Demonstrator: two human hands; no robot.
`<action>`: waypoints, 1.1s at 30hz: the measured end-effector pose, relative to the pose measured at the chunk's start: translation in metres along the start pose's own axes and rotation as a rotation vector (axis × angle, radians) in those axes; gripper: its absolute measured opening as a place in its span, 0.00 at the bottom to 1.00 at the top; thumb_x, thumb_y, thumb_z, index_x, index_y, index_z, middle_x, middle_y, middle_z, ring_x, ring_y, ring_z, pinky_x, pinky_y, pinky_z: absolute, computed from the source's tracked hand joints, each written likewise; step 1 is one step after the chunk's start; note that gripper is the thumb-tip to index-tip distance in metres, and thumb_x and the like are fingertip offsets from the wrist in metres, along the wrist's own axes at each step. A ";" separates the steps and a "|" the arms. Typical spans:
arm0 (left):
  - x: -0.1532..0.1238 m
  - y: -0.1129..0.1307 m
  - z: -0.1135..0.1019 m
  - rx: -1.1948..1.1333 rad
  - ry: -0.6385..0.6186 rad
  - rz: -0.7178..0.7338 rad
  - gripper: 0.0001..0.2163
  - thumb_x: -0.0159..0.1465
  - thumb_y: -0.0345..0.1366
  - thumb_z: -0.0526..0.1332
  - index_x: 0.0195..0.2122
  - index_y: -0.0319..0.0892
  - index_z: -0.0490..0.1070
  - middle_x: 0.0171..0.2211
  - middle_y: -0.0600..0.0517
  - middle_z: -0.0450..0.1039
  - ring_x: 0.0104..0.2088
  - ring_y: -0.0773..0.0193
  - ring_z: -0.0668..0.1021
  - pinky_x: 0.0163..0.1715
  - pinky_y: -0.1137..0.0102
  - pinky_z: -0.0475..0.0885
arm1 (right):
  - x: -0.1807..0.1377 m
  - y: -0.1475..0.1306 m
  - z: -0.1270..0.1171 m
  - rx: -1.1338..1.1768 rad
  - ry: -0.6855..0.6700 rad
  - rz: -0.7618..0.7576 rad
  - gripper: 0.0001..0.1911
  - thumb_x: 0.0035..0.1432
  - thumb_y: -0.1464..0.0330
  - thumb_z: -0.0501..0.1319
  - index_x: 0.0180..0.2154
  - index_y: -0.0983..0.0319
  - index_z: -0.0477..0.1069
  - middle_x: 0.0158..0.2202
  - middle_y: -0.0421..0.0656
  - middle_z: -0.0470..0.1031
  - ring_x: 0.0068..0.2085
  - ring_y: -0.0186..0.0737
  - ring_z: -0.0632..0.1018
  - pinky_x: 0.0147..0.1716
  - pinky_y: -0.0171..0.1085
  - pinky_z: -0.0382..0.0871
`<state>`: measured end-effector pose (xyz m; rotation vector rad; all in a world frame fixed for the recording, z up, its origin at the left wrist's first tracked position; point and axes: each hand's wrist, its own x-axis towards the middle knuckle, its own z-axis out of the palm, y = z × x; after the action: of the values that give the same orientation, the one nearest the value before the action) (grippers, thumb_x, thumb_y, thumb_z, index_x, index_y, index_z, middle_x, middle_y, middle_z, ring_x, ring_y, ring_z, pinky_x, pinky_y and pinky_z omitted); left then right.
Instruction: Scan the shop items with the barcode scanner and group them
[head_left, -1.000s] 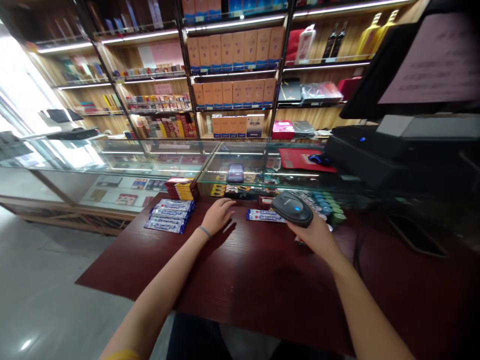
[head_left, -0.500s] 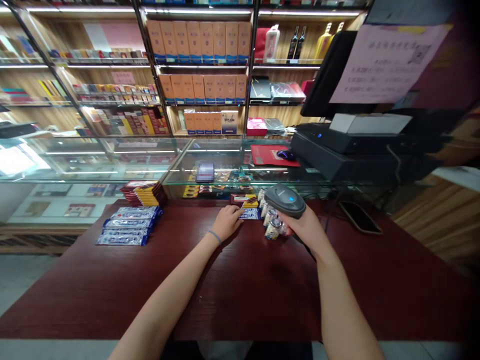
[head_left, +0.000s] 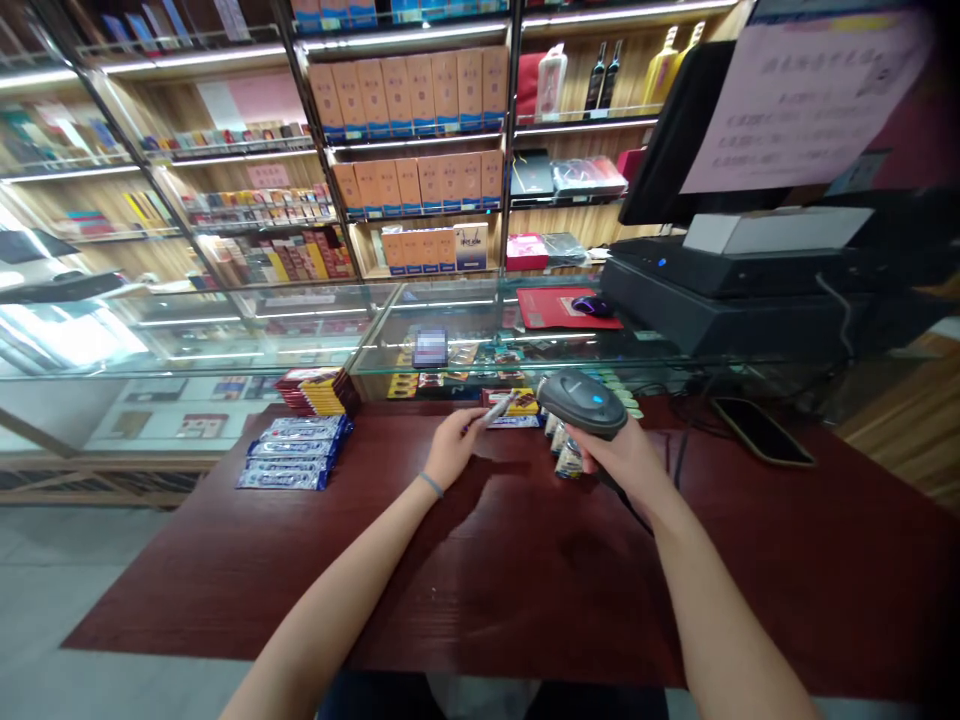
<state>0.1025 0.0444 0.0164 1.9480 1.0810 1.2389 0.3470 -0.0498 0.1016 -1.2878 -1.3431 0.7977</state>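
My left hand (head_left: 452,445) pinches a thin blue-and-white packet (head_left: 498,409), lifted off the table and turned nearly edge-on. Just beyond it lie another blue-and-white packet (head_left: 519,422) and a yellow-and-brown chocolate packet (head_left: 525,399). In my right hand (head_left: 626,458) is a dark barcode scanner (head_left: 583,403) with a blue light on top, its head pointing left toward the lifted packet. Small cans (head_left: 569,461) stand under and behind the scanner, partly hidden by it. To the left, several blue-and-white packets (head_left: 289,455) overlap in a row in front of a stack of chocolate packets (head_left: 315,390).
A glass display counter (head_left: 450,372) borders the far side of the dark red table (head_left: 360,570). On the right lies a phone (head_left: 763,430) beside cables. Above it stand a black cash drawer (head_left: 697,310) and a monitor (head_left: 667,140). A mouse (head_left: 591,306) rests on a red pad.
My left hand has picked up a blue-and-white packet from the table and tilted it up. The scanner stays in my right hand. The whole view has shifted slightly.
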 end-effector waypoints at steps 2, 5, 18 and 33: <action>-0.003 -0.003 -0.022 -0.228 0.105 -0.210 0.12 0.68 0.41 0.61 0.47 0.43 0.79 0.45 0.47 0.81 0.44 0.58 0.80 0.48 0.65 0.74 | -0.001 0.001 0.009 -0.001 0.000 -0.015 0.22 0.54 0.55 0.69 0.45 0.58 0.68 0.20 0.34 0.71 0.16 0.35 0.69 0.17 0.35 0.66; -0.012 -0.014 -0.053 -0.602 0.171 -0.490 0.16 0.63 0.43 0.67 0.47 0.40 0.77 0.40 0.47 0.80 0.38 0.60 0.81 0.38 0.66 0.78 | -0.004 0.003 0.025 -0.062 -0.001 -0.020 0.25 0.54 0.57 0.69 0.50 0.59 0.68 0.25 0.37 0.75 0.17 0.35 0.70 0.18 0.36 0.68; -0.025 -0.032 -0.078 -0.931 0.233 -0.639 0.12 0.64 0.37 0.67 0.46 0.38 0.71 0.36 0.48 0.75 0.34 0.61 0.83 0.29 0.67 0.82 | -0.020 0.022 0.077 -0.476 -0.333 -0.172 0.33 0.54 0.65 0.64 0.61 0.54 0.60 0.43 0.44 0.82 0.45 0.54 0.83 0.41 0.43 0.74; -0.027 -0.028 -0.082 -0.968 0.164 -0.626 0.14 0.64 0.37 0.67 0.48 0.40 0.69 0.39 0.47 0.76 0.36 0.60 0.83 0.30 0.66 0.82 | -0.017 0.020 0.076 -0.439 -0.295 -0.118 0.25 0.53 0.62 0.63 0.53 0.55 0.63 0.39 0.46 0.83 0.44 0.55 0.84 0.41 0.44 0.74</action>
<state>0.0119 0.0395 0.0146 0.7194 0.8182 1.2190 0.2771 -0.0478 0.0622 -1.4460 -1.8901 0.6478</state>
